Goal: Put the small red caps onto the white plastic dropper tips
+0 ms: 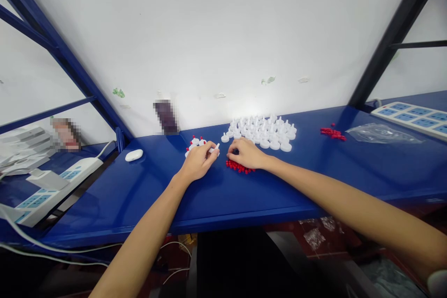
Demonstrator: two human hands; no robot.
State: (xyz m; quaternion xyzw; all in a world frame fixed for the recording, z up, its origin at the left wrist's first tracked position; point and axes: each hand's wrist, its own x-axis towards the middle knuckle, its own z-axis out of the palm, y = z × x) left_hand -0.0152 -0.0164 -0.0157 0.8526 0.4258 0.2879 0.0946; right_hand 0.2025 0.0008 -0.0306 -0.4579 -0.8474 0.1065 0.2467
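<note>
My left hand [198, 162] is closed around a white nozzle cap [217, 148], its narrow spout pointing up and to the right past the fingertips. Just behind that hand sits a small group of white nozzle caps with red tips [195, 141], partly hidden by it. My right hand [248, 152] is bent down with thumb and forefinger pinched at the left edge of a pile of small red tip caps [240, 167]; what the fingertips hold, if anything, is too small to make out. Behind the right hand stand several white nozzle caps [265, 131] without red tips, spouts upward.
On the blue table [223, 200], a white earbud case [134, 155] lies at left. Toward the right are another heap of red tip caps [334, 134] and a clear plastic bag [382, 134]. Power strips [414, 117] flank the table beyond the frame posts. A pixelated dark object [166, 116] leans on the wall.
</note>
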